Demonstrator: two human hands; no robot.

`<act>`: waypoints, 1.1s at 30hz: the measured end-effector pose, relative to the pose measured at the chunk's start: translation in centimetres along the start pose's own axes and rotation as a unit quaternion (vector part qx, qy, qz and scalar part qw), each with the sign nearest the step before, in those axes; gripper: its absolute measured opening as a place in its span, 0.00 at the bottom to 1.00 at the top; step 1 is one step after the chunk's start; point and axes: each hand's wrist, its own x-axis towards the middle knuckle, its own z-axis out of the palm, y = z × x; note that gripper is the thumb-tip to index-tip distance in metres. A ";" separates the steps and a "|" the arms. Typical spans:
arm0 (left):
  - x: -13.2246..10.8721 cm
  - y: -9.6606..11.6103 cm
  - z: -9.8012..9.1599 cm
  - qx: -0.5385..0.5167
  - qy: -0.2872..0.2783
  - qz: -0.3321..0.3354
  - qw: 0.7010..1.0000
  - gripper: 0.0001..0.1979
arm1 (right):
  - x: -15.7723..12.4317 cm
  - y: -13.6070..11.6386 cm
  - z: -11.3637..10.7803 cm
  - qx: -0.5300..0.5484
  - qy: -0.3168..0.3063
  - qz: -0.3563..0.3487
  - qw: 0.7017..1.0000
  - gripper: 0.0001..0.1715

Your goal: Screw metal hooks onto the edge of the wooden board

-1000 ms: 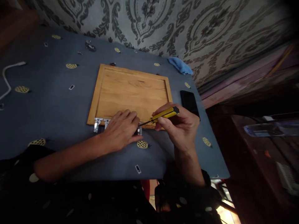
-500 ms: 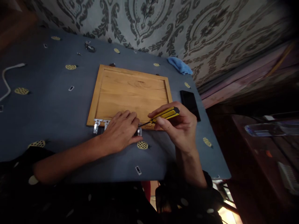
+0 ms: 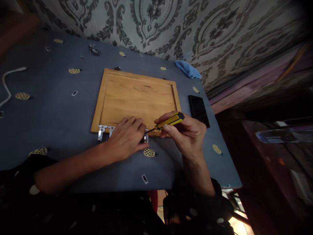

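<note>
A framed wooden panel (image 3: 139,94) lies flat on the table. Along its near edge sit shiny metal fittings (image 3: 102,130), partly covered by my left hand; they look like hinges. My left hand (image 3: 127,137) is closed over them, fingers bent on the panel's edge and thumb stretched along the near side. Beside the thumb, another bright metal end (image 3: 146,138) shows. My right hand (image 3: 188,133) grips a yellow and black screwdriver (image 3: 171,119) by its handle. Its thin shaft slants down left to the panel's edge by my left fingers; the tip is hidden.
A black phone (image 3: 199,111) lies right of the panel, with a blue cloth (image 3: 188,69) behind. At the back left are a small dark metal piece (image 3: 94,49) and a tiny screw-like piece (image 3: 83,57). A white cable (image 3: 7,85) runs along the left. Patterned wall (image 3: 154,26) borders the table.
The screwdriver's handle and my right hand's fingers have shifted slightly left and turned a little. My left hand and the panel stay in place.
</note>
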 end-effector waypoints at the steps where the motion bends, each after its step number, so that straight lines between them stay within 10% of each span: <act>1: 0.0 0.0 0.0 0.000 -0.001 0.000 1.000 0.22 | -0.1 0.0 0.1 -0.010 0.007 -0.001 1.000 0.04; 18: -0.1 -0.1 -0.3 -0.007 -0.007 0.009 1.000 0.20 | -0.7 0.2 0.3 0.018 0.159 -0.065 0.985 0.07; 33: 0.0 0.1 -0.5 0.005 -0.014 0.002 1.000 0.21 | -0.5 0.6 0.8 -0.024 0.084 -0.049 0.995 0.08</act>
